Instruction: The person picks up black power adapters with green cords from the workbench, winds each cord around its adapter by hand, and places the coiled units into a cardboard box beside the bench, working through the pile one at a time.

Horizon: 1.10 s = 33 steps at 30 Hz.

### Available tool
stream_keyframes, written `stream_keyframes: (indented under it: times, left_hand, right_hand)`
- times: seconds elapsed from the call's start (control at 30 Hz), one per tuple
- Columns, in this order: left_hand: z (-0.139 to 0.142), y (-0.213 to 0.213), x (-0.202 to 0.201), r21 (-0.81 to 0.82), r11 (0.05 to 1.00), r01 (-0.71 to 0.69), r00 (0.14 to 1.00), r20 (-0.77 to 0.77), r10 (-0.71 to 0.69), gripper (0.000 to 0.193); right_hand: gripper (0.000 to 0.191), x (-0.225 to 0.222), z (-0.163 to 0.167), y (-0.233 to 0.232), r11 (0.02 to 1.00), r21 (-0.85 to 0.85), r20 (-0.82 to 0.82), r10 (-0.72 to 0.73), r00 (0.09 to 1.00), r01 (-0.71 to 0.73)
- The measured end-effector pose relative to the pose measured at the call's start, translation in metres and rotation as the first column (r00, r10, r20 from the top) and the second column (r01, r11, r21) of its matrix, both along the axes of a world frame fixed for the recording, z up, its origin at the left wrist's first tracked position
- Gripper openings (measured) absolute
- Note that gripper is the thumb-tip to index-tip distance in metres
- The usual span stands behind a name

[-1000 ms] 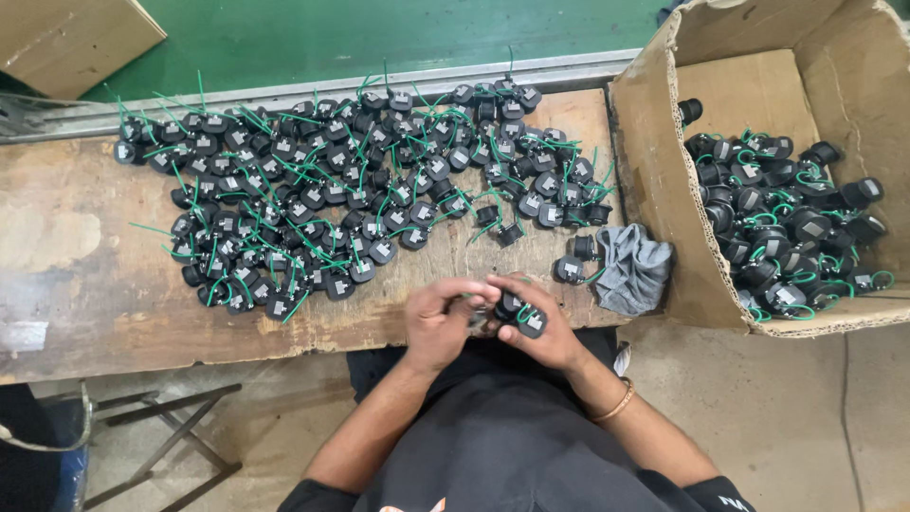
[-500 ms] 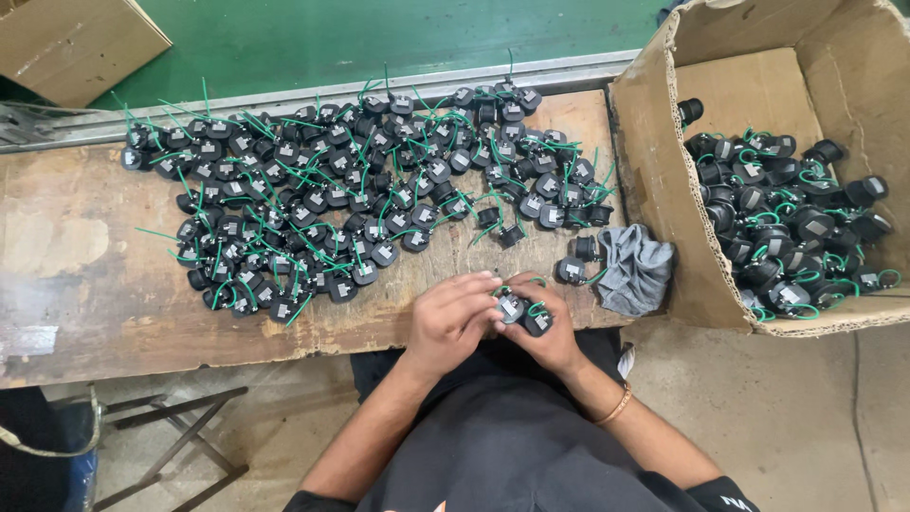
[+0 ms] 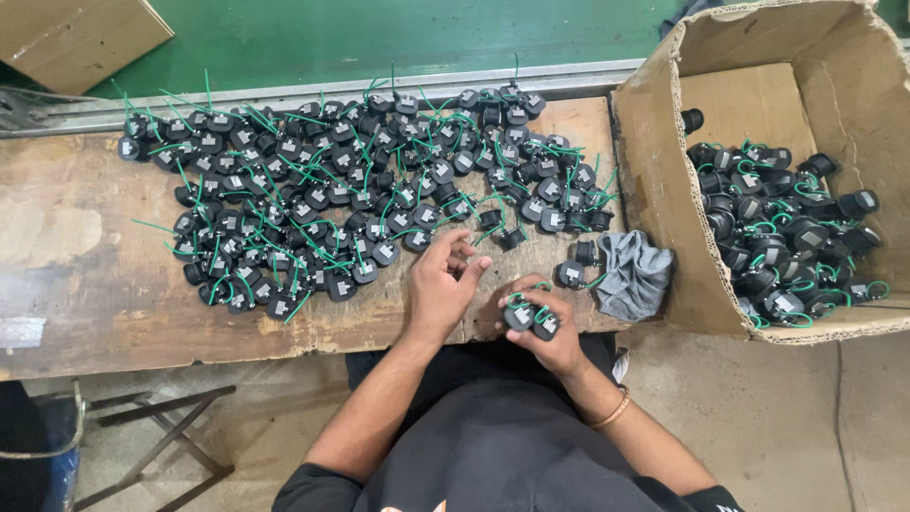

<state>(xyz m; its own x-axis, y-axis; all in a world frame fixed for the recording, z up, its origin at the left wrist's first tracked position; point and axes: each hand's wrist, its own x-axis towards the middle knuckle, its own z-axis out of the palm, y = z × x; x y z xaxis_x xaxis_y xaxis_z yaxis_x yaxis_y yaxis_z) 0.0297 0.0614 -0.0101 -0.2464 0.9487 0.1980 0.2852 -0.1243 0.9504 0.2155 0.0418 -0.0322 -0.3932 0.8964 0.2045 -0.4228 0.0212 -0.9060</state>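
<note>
Several small black parts with green wires (image 3: 360, 190) lie spread in a heap across a worn wooden bench (image 3: 66, 284). My left hand (image 3: 445, 284) hovers over the bench's front edge with fingers apart, holding nothing, just below the nearest parts of the heap. Close to my body, my right hand (image 3: 550, 327) grips two black parts with coiled green wires (image 3: 531, 318). Two loose black parts (image 3: 578, 265) lie on the bench just right of my hands.
A grey cloth (image 3: 635, 275) lies at the bench's right end. A large open cardboard box (image 3: 664, 190) at the right holds several of the same black parts. A green surface and a metal rail run behind the bench. Another cardboard box (image 3: 66, 33) sits top left.
My left hand has left my right hand and reached forward toward the heap with its fingers spread. My right hand stays near the bench edge with the black parts in it.
</note>
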Motion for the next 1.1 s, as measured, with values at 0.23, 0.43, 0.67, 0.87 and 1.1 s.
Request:
stream_keyframes:
  times: [0.23,0.43,0.67,0.87,1.1]
  left_hand:
    - [0.006,0.005,0.004,0.078,0.994,-0.079,0.989,-0.116,0.088,0.012]
    - [0.006,0.009,0.007,0.125,0.988,-0.087,0.960,-0.255,0.116,0.015]
    - [-0.002,0.000,0.000,0.307,0.944,-0.122,0.928,-0.302,0.218,0.009]
    - [0.010,-0.018,-0.010,0.555,0.822,0.127,0.962,-0.271,0.034,0.014]
    - [0.019,-0.022,0.004,0.587,0.771,0.249,0.968,-0.162,-0.189,0.026]
  right_hand:
    - [0.041,0.005,0.009,0.007,0.987,-0.079,-0.322,0.111,0.940,-0.143]
    - [0.045,0.009,0.005,0.008,0.961,-0.200,-0.345,0.114,0.932,-0.191]
    - [0.052,0.011,-0.001,0.010,0.942,-0.272,-0.399,0.073,0.914,-0.194]
    - [0.052,0.010,0.005,0.010,0.944,-0.273,-0.366,0.076,0.927,-0.186]
    - [0.047,0.016,0.007,0.011,0.917,-0.276,-0.310,0.199,0.930,-0.289]
